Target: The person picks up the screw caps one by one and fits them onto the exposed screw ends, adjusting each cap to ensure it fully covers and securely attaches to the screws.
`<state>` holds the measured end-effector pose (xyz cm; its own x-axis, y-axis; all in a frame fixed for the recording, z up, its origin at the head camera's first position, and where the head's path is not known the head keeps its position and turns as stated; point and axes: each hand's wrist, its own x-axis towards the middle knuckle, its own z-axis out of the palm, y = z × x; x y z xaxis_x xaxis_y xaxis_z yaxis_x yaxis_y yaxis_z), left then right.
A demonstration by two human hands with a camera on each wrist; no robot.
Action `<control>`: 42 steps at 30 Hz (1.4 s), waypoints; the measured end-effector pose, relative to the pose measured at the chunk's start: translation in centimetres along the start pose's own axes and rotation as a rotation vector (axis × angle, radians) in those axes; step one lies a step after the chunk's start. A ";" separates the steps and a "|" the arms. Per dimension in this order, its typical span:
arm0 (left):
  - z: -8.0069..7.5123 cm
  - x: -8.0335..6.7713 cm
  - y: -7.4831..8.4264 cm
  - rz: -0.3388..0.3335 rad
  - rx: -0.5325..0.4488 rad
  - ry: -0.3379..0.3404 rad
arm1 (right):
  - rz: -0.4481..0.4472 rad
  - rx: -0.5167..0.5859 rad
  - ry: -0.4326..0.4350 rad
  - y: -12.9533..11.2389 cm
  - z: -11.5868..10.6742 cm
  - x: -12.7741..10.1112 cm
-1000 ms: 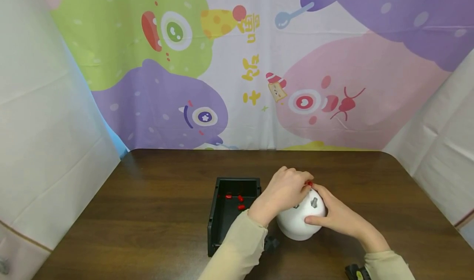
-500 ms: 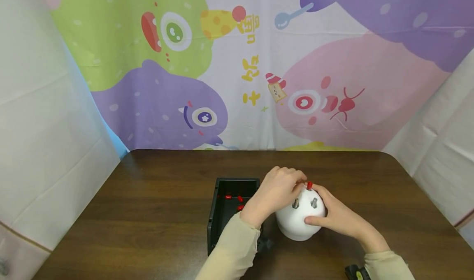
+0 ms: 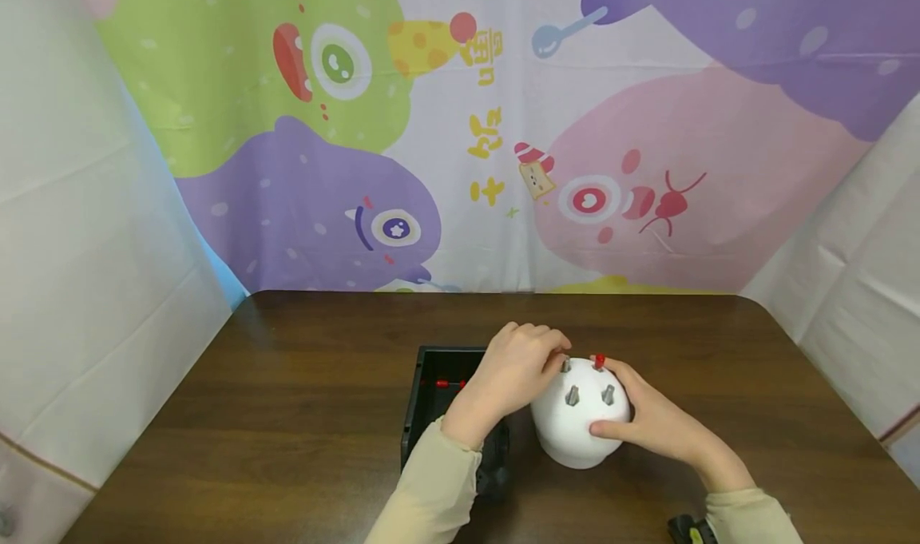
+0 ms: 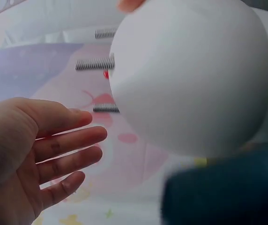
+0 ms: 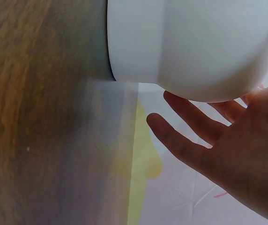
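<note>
A white dome [image 3: 575,432] stands on the brown table [image 3: 287,416], with several grey spring pegs [image 3: 573,396] sticking out of its top. One peg carries a small red cap [image 3: 599,361]. My right hand [image 3: 647,420] grips the dome from the right, thumb on its front and fingers behind. My left hand [image 3: 528,360] hovers just left of the dome top, over the black box [image 3: 417,400], and holds nothing. In the left wrist view its fingers [image 4: 63,150] are loosely extended beside the dome [image 4: 190,79]. The right wrist view shows fingers [image 5: 195,126] behind the dome [image 5: 185,47].
Inside the black box lie a few loose red caps [image 3: 442,383]. A small black and yellow object [image 3: 686,530] sits at the table's front edge on the right. A colourful cartoon cloth [image 3: 460,129] hangs behind the table.
My left hand has drawn back to the left off the dome top, leaving the red cap on its peg and uncovering more grey pegs. The right hand and dome stay put.
</note>
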<state>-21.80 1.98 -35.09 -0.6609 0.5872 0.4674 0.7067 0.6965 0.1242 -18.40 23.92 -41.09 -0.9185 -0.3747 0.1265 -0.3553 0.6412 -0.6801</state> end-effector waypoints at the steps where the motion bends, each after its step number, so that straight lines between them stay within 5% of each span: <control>1: 0.0 -0.2 -0.2 -0.008 0.004 0.004 | -0.001 -0.008 0.003 0.0 0.0 0.0; 23: -1.2 -3.6 -3.6 -0.102 0.068 -0.012 | -0.014 -0.019 0.026 0.1 0.3 -0.2; 30: -1.5 -4.5 -4.7 -0.119 0.155 -0.014 | -0.027 -0.034 0.034 0.1 0.2 -0.2; 38: -1.2 -4.9 -5.1 -0.190 0.196 -0.062 | -0.028 -0.032 0.027 0.2 0.1 0.0; 42: -1.0 -5.1 -5.4 -0.212 0.144 -0.162 | -0.026 -0.023 0.021 0.2 0.1 0.0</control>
<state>-21.97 -5.21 -37.29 -0.8295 0.4728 0.2973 0.5134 0.8551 0.0727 -18.48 23.98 -41.26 -0.9124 -0.3771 0.1592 -0.3824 0.6469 -0.6598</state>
